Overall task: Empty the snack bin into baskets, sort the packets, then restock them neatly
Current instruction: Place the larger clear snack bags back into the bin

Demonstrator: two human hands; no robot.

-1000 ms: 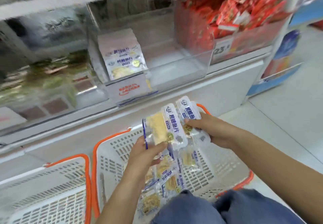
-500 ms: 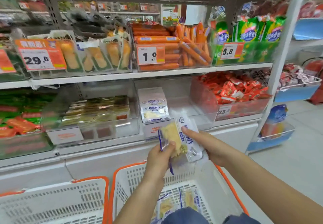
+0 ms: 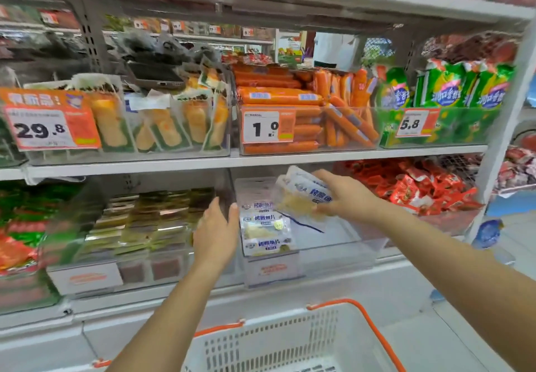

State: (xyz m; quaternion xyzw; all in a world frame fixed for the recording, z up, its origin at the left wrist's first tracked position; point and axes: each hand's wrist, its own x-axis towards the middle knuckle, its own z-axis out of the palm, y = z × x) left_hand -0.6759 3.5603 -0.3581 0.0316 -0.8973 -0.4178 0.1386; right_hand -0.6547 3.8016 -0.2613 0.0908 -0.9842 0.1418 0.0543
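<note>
Restocking — right hand (image 3: 345,197) pinches packets (image 3: 301,197) over the bin (image 3: 333,244), beside the stack (image 3: 265,226); left hand (image 3: 216,232), fingers straight, steadies it. Next: stand them upright against it.

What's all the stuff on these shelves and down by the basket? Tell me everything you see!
fish snack packets: one stack, white and blue, left end of the clear bin
held packets: a few, white and blue, over the bin
clear bin: one, lower shelf, middle
sausages: many, orange, upper shelf, middle
green bags: several, upper shelf, right
red packets: many, lower shelf, right
price tags: three, orange and white, upper shelf
basket: one, white with orange handle, below
left hand: open, beside the stack
right hand: holds the packets
</note>
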